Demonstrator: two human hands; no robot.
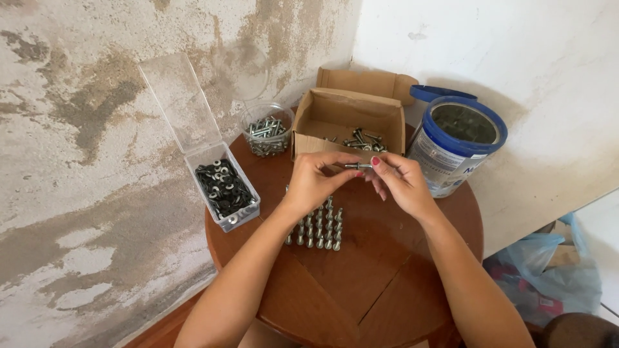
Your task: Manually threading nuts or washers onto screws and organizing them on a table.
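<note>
Both my hands meet above a small round wooden table (387,283), pinching one metal bolt (356,166) held level between them. My left hand (316,180) grips its left end with fingertips. My right hand (400,183) holds the other end between thumb and forefinger. Under my left hand, several bolts (322,229) stand upright in neat rows on the tabletop. Just behind my hands, an open cardboard box (342,119) holds loose bolts.
A clear plastic box of dark washers (224,188) with its lid up sits at the table's left edge. A round clear tub of bolts (266,132) stands behind it. A blue-rimmed tin can (454,145) is at the right. Plastic bags (554,270) lie on the floor.
</note>
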